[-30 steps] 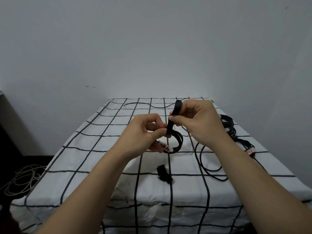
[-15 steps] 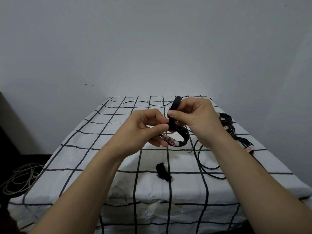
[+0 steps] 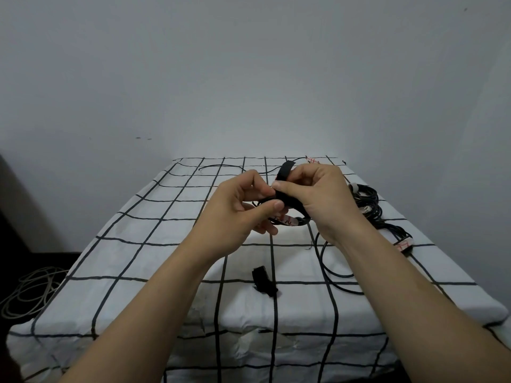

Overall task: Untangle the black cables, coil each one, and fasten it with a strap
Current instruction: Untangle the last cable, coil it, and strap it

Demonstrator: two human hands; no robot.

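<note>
One spare strap (image 3: pixel 264 281) near loose cable (image 3: pixel 323 258)

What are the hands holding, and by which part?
The left hand pinches the coiled cable at its top; right hand pinches the strap where it wraps the cable.

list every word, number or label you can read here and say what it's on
Nothing is legible.
Label on the held coiled cable: red marks, too blurred to read.
Tag at the checked tablecloth's far edge: red marks, too small.
End tag on the cable bundle at right: red marks, blurred.
Strap: no print visible.
</note>
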